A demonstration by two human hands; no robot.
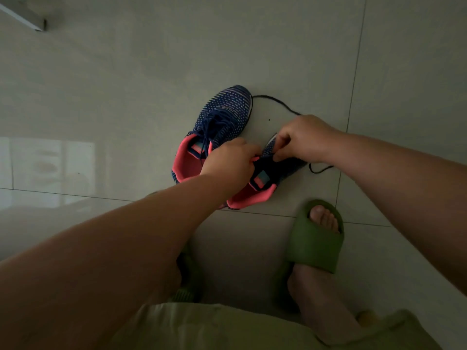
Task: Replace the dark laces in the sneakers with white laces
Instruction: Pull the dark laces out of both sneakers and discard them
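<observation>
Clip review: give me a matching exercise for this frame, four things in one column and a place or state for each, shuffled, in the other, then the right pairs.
Things
1. far navy knit sneaker with pink lining
2. near navy knit sneaker with pink lining
3. loose dark lace
4. green foam slide sandal

Places or states
A. worn on a foot
B. trailing across the pale floor tiles
C. under the left hand and right hand
D. untouched, dark lace still threaded

Pairs: 1-D, 2-C, 3-B, 4-A
</observation>
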